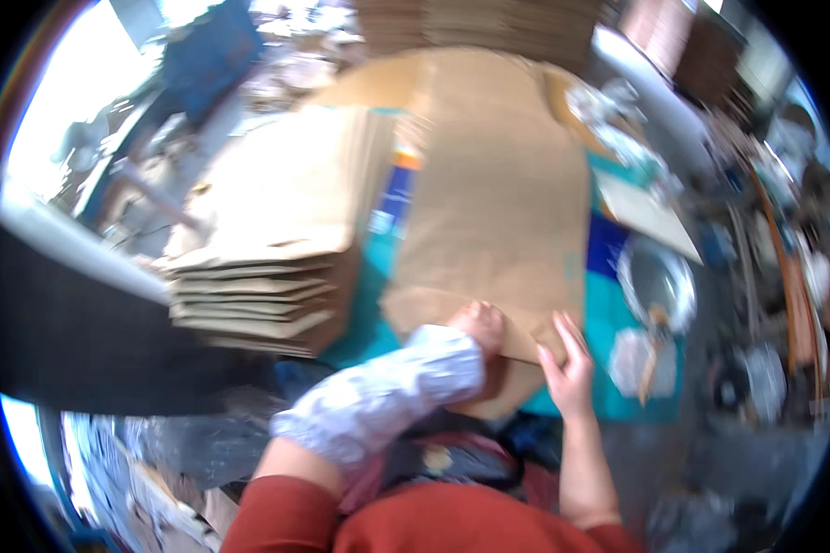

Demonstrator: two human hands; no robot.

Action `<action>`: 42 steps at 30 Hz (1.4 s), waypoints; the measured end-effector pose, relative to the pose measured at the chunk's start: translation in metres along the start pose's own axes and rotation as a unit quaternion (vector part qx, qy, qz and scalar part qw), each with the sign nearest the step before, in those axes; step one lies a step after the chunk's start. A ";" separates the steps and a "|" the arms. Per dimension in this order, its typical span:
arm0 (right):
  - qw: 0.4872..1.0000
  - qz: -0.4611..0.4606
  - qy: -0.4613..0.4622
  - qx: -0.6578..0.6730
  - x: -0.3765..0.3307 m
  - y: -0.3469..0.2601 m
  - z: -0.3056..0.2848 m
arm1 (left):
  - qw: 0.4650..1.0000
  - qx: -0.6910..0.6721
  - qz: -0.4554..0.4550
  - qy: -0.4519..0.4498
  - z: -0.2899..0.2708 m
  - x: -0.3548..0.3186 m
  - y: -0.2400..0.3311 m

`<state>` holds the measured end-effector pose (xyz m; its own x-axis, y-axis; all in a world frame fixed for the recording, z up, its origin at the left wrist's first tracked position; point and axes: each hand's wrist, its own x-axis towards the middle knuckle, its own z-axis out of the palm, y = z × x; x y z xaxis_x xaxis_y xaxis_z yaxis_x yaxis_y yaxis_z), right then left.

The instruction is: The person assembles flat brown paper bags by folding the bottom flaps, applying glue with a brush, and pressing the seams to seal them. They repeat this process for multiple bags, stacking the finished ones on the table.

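A long flat sheet of brown cardboard [498,184] lies lengthwise across a teal surface [609,323] in front of me. My left hand [478,330], its forearm wrapped in a pale sleeve cover, presses on the near end of the sheet, fingers tucked at the folded flap. My right hand [567,364] rests on the near right corner of the same sheet with fingers spread along its edge. The picture is blurred by motion.
A stack of flattened cardboard pieces [267,267] stands to the left of the sheet. A round metal bowl [655,281] and a crumpled plastic wrapper [632,359] sit to the right. More cardboard stacks [489,23] are at the back; clutter lines the right side.
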<state>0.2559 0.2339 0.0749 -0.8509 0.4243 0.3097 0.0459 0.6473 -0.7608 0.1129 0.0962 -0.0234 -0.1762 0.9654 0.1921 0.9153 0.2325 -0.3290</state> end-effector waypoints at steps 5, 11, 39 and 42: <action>0.995 -0.065 -0.069 0.035 0.034 -0.028 0.014 | 0.720 0.297 -0.623 -0.069 0.013 0.049 -0.125; 0.989 -0.051 -0.135 0.019 0.021 -0.026 0.025 | 0.982 0.016 -0.147 -0.116 -0.096 -0.102 -0.309; 0.970 0.021 -0.109 -0.217 0.047 0.060 0.013 | 0.876 -0.293 -0.326 -0.199 -0.051 -0.039 -0.125; 0.945 0.088 -0.187 -0.255 0.049 0.067 0.000 | 0.833 -0.319 -0.320 -0.320 -0.044 -0.015 -0.122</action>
<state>0.2172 0.2976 0.0391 -0.9278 0.3620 -0.0905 0.3682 0.8489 -0.3792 0.0200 0.0478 0.0545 -0.6727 0.5800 -0.4594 0.5294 0.8111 0.2488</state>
